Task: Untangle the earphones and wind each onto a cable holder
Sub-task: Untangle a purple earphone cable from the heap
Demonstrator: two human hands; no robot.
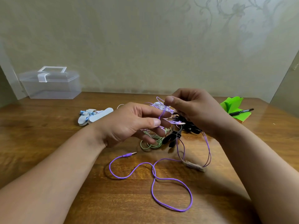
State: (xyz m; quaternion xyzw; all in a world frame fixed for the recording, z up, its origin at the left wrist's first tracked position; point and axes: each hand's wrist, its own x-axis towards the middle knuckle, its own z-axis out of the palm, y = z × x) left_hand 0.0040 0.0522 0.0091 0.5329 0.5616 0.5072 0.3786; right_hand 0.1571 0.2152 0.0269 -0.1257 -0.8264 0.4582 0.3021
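Observation:
A purple earphone cable (152,168) loops over the wooden table (48,143), its plug (129,154) lying free near the middle. My left hand (129,125) pinches a thin purple strand between thumb and fingers. My right hand (192,109) pinches the same strand higher up, just above a tangle of earphones. The tangle holds green cable (152,143), white cable (159,105) and black cable holders (172,138). An inline remote (194,165) hangs low over the table on the purple cable.
White cable holders with blue earphones (93,116) lie left of the tangle. A clear plastic box (51,84) with a handle stands at the back left. Green sticky notes (234,107) and a black pen (241,111) lie at the right, near the wall.

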